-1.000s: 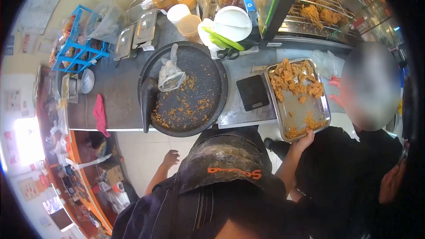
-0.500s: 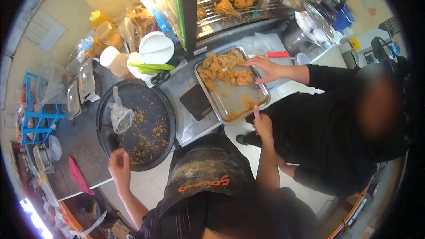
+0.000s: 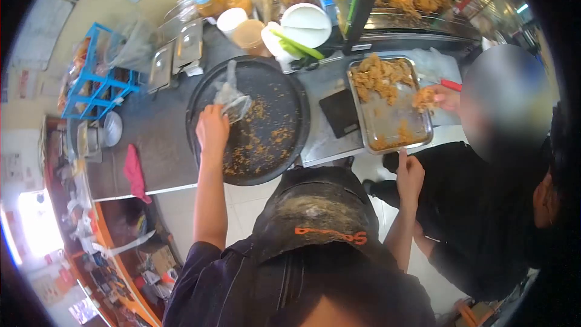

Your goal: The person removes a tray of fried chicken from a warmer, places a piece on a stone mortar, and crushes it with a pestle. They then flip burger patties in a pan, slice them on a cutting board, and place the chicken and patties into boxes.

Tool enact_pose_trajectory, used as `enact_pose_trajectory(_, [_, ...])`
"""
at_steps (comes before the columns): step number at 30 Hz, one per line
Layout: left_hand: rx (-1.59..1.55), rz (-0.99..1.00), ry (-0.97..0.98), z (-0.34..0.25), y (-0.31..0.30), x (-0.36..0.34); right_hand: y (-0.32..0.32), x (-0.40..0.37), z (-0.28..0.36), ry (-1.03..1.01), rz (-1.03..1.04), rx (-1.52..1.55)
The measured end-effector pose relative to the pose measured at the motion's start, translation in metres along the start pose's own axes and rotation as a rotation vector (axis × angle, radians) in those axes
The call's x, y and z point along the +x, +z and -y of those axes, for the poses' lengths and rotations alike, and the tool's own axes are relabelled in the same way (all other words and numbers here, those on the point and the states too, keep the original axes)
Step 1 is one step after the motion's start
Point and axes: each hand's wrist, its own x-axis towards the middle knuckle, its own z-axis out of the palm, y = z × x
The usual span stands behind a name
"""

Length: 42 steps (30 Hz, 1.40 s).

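Observation:
My left hand [image 3: 212,130] reaches over the round black pan [image 3: 200,85], its fingers closed on the edge of a crumpled clear plastic bag [image 3: 239,106]. Brown crumbs [image 3: 260,139] lie scattered in the pan. Just below the near rim of a metal tray [image 3: 428,136], my right hand [image 3: 410,172] has its fingers curled and one digit pointing up at the rim; nothing shows in it. Fried pieces [image 3: 378,79] fill the tray's far part, with crumbs nearer. A co-worker's hand [image 3: 446,98] holds a fried piece [image 3: 424,98] over the tray's right side.
A flat black device [image 3: 339,113] sits between pan and tray. Behind are tubs [image 3: 249,35], green-handled tongs [image 3: 296,45] and a lit glass cabinet with racks [image 3: 423,24]. At left are a blue rack [image 3: 100,79] and a pink cloth [image 3: 134,172]. The co-worker stands close at right.
The view has swung left. My left hand has moved up from the pan's near edge to the plastic bag. The co-worker's hand has lifted a fried piece; my right hand remains by the tray.

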Motion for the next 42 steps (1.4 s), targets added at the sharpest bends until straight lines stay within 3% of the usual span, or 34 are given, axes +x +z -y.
enact_pose_trajectory(5, [-0.071,-0.061,0.005,0.008,0.01,0.003,0.028,-0.022,0.04,-0.473,-0.022,0.123])
enact_pose_trajectory(8, [-0.283,-0.152,-0.03,-0.003,-0.008,-0.003,0.057,-0.044,0.091,-0.692,0.264,0.319])
enact_pose_trajectory(10, [-0.472,-0.076,-0.085,-0.027,-0.031,-0.013,0.095,-0.051,0.121,-0.933,0.554,0.569])
enact_pose_trajectory(11, [-0.601,-0.07,-0.008,-0.033,-0.036,-0.02,0.121,-0.055,0.14,-0.951,0.658,0.554])
enact_pose_trajectory(12, [-0.785,-0.033,0.009,-0.051,-0.05,-0.029,0.139,-0.064,0.158,-0.825,0.784,0.636])
enact_pose_trajectory(13, [-0.816,0.064,-0.016,-0.065,-0.068,-0.038,0.154,-0.066,0.176,-0.861,0.79,0.508])
enact_pose_trajectory(15, [-0.741,0.082,0.038,-0.074,-0.073,-0.055,0.183,-0.067,0.198,-0.906,0.719,0.574])
enact_pose_trajectory(16, [-0.748,0.062,0.068,-0.079,-0.075,-0.061,0.182,-0.067,0.206,-0.607,0.841,0.615])
enact_pose_trajectory(18, [-0.716,0.052,0.039,-0.091,-0.075,-0.069,0.168,-0.08,0.219,-0.278,0.774,1.092])
enact_pose_trajectory(19, [-0.69,0.051,0.034,-0.091,-0.071,-0.072,0.184,-0.079,0.222,-0.283,0.74,1.267])
enact_pose_trajectory(22, [-0.515,0.017,0.062,-0.09,-0.066,-0.083,0.177,-0.07,0.212,-0.083,0.869,1.181])
enact_pose_trajectory(27, [-0.735,-0.053,0.051,-0.092,-0.056,-0.091,0.174,-0.065,0.198,0.057,1.08,1.415])
enact_pose_trajectory(32, [-0.999,0.186,-0.106,-0.089,-0.048,-0.095,0.19,-0.073,0.187,0.234,1.033,1.723])
enact_pose_trajectory(35, [-1.183,0.321,-0.09,-0.09,-0.039,-0.096,0.205,-0.082,0.181,0.29,1.034,1.904])
enact_pose_trajectory(39, [-1.396,0.521,-0.102,-0.091,-0.036,-0.1,0.161,-0.079,0.19,-0.392,0.779,1.226])
enact_pose_trajectory(42, [-1.423,0.584,-0.028,-0.103,-0.033,-0.104,0.173,-0.073,0.187,-0.261,0.627,1.212])
